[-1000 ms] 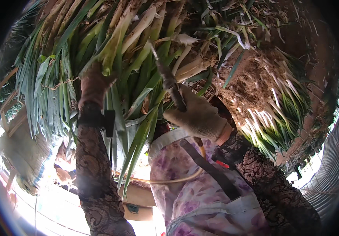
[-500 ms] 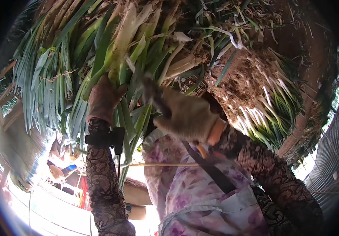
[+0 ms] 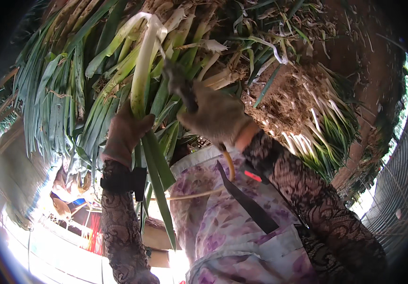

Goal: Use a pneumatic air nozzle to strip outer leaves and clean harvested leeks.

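My gloved left hand (image 3: pixel 127 132) is closed round a leek (image 3: pixel 143 71). The leek's pale end points away from me, and its green leaves hang below my hand. An outer leaf is peeling off its pale end and folds over to the left. My gloved right hand (image 3: pixel 216 113) grips a dark air blow gun (image 3: pixel 179 83) with a thin nozzle, its tip close beside the leek's pale shaft. A yellowish hose (image 3: pixel 230 163) runs down from below my right hand.
A large heap of untrimmed leeks (image 3: pixel 62 109) lies ahead and to the left. On the right rests a pile of cleaned leeks (image 3: pixel 322 132) with roots and white stems. Loose leaf scraps (image 3: pixel 279 23) cover the ground at the back. A mesh fence (image 3: pixel 398 199) stands far right.
The leek in my left hand now stands out, with an outer leaf folded away leftward from its pale end. My right hand with the blow gun has shifted slightly left and up.
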The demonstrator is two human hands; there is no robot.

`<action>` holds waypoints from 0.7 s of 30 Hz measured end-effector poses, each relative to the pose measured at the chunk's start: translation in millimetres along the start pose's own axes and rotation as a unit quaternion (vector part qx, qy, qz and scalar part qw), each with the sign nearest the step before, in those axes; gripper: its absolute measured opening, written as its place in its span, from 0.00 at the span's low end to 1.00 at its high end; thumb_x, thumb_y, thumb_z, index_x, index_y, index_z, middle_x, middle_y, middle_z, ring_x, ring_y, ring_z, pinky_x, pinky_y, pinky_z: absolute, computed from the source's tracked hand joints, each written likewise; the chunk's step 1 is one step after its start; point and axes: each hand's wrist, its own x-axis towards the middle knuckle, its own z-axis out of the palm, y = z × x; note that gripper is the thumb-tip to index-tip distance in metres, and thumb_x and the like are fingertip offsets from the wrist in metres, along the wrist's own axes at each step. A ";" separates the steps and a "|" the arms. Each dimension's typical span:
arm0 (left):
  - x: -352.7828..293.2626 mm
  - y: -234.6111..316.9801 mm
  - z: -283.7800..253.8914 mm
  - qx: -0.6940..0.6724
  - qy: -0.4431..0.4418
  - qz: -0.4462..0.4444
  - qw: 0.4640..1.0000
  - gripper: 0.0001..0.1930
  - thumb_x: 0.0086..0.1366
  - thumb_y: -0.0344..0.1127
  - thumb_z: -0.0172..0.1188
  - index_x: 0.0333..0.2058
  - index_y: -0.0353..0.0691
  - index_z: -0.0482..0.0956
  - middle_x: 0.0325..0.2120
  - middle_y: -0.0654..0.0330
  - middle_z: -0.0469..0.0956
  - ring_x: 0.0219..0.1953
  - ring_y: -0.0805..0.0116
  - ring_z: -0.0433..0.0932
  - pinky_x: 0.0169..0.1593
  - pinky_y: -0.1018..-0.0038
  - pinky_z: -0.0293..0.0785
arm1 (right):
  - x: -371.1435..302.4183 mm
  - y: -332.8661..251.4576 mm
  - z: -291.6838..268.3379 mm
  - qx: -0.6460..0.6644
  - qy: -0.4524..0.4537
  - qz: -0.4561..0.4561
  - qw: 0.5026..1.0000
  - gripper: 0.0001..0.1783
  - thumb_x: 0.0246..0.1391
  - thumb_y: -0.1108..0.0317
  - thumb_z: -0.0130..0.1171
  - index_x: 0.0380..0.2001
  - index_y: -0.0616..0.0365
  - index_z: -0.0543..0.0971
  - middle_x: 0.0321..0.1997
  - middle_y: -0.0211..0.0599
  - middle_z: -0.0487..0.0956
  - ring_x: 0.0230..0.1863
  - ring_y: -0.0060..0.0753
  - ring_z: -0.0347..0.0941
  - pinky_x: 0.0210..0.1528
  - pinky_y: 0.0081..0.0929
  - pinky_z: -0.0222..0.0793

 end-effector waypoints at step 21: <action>-69.0 28.9 15.0 0.196 0.075 -0.083 0.974 0.27 0.55 0.48 0.65 0.50 0.41 0.71 0.31 0.48 0.82 0.35 0.45 0.82 0.40 0.56 0.78 | 40.3 -8.4 -17.5 0.020 -0.047 0.064 0.997 0.24 0.46 0.46 0.60 0.32 0.59 0.74 0.22 0.36 0.77 0.25 0.33 0.77 0.30 0.34 0.73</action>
